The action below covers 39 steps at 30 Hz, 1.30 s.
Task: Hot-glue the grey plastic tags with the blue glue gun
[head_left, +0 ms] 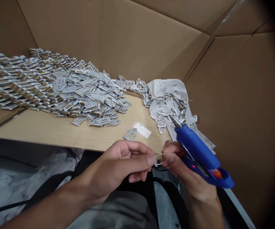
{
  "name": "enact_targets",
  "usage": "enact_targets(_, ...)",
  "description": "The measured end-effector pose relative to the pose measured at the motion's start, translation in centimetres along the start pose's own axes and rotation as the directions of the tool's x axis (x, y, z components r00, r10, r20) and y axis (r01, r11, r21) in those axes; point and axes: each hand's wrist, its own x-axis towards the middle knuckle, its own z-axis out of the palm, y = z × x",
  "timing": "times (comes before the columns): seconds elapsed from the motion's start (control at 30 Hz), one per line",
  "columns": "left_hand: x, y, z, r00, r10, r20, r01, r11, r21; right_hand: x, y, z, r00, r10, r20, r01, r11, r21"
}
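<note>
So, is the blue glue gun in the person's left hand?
No, the blue glue gun is gripped in the right hand, while the left hand pinches a thin pale strand.

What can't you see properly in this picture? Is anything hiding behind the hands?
All in the head view:
Where the thin loop ends inside the left hand: the fingers cover it.
The part of the glue gun inside the right hand: the fingers cover it.
What the thin loop is made of: it is too small and blurred.
The far end of the tag pile: the picture's left edge cuts it off.
</note>
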Motion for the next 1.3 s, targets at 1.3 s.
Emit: enact_targets(1.3,1.0,-1.4,-0.2,0.959,0.179,-0.22,-0.145,0.976,0.163,1.2,-1.0,2.1,0.985,0.043,-0.169,-0.059,0.994,-0.087)
